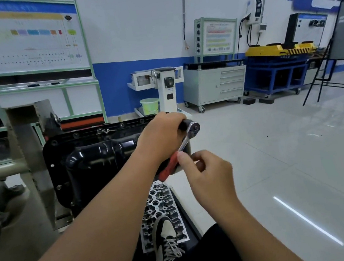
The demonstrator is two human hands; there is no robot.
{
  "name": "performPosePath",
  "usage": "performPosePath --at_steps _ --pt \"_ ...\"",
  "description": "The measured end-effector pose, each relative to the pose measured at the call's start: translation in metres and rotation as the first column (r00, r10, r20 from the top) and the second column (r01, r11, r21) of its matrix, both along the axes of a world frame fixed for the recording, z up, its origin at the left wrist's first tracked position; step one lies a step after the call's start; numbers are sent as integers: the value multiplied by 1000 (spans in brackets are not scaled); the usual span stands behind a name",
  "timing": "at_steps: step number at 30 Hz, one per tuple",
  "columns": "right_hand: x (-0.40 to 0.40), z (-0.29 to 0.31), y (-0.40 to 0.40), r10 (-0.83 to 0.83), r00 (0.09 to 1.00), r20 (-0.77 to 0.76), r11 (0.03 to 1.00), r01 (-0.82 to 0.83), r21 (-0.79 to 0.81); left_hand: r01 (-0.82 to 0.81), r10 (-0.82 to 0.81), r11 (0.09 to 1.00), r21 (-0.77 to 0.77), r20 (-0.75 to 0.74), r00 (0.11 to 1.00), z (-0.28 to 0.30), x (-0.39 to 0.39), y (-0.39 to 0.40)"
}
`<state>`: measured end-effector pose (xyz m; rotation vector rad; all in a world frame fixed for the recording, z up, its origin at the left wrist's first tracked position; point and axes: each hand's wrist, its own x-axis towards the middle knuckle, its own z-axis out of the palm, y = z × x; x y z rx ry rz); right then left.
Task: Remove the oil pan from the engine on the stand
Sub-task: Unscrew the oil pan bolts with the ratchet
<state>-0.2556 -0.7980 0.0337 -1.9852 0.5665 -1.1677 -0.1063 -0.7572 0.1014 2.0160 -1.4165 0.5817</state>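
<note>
The right hand (209, 173) pinches the red handle of the wrench (182, 148) with curled fingers (182, 158). The left hand (160, 135) wraps around the wrench head, mid-frame. Keep the head pressed straight on the bolt while turning. The black oil pan (96, 160) sits left of centre, bolts along its rim. A metal engine part (161, 208) and a shoe (165, 236) lie below, near the feet.

Lighting: even, cool indoor light falling from overhead — bright streaks glaring on the glossy floor (309, 219). Highlights glinting on the black oil pan (95, 155). Shadows staying soft. Wide-angle lens bowing the edges — wall chart (21, 38) smearing, left margin blurring.
</note>
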Motion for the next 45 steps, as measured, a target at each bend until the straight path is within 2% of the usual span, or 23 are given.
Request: performPosePath --at_steps 1,2,4,5,7,11,12,14,16,18,21,25,27,32,34,36,38,39,41,42,43,45 --pt "4 1 3 82 996 -42 967 -69 246 5 -5 1000 -12 5 1000 0 -1 1" --pt "9 4 3 154 987 -34 897 -126 424 9 -9 1000 -13 9 1000 0 -1 1" --pt "21 16 1 204 979 26 813 -184 552 12 -12 1000 17 32 999 -1 0 1" --pt "27 23 -1 184 982 46 821 -179 542 11 -12 999 34 42 999 -1 1 0" --pt "33 33 -4 132 991 29 896 -132 425 1 -2 999 44 33 999 -2 2 0" --pt "21 43 -30 117 983 -142 987 -100 123 3 -3 1000 -3 -27 1000 -2 4 1" --pt "15 47 -39 71 978 -195 997 -69 18 2 -2 1000 -19 -25 1000 -3 3 1" --pt "8 58 -54 -176 960 -215 964 124 -235 -23 23 999 -46 -1 1000 -5 1 -1" --pt "4 67 -56 -421 904 -69 858 373 -353 -53 55 995 -85 13 998 -7 0 -4" --pt "3 67 -44 -446 894 44 846 437 -304 -71 70 987 -146 -11 997 -7 0 -4" --pt "10 49 -17 -255 966 32 966 256 -22 -89 83 979 -184 -42 996 -6 0 -3" --pt "20 45 0 -190 975 113 974 172 150 -127 128 981 -144 -1 992 -7 -3 -5" --pt "27 56 -5 -199 970 138 976 183 119 -123 132 986 -112 82 988 -8 -4 -4" --pt "48 71 -9 -157 968 196 970 188 -152 -142 118 989 47 341 933 -10 -7 2" --pt "53 69 -6 -115 963 245 956 174 -235 -129 101 990 54 361 927 -10 -6 3" --pt "54 65 -6 -76 951 301 978 130 -165 -89 84 996 -1 332 940 -10 -8 4" --pt "54 62 -8 -72 925 372 996 50 70 -84 100 995 -60 331 938 -12 -7 2" --pt "54 62 -9 -97 909 405 976 7 218 -83 105 993 -80 323 940 -13 -8 1" --pt "57 70 -15 -196 871 450 845 -83 529 -78 109 990 -118 288 951 -14 -9 0" --pt "59 75 -17 -231 863 450 781 -111 614 -77 115 987 -143 279 953 -14 -10 0" --pt "59 78 -18 -226 875 428 783 -98 614 -82 124 983 -163 268 955 -14 -10 0" --pt "58 79 -17 -100 935 341 924 -40 380 -96 129 984 -148 229 965 -14 -10 0"
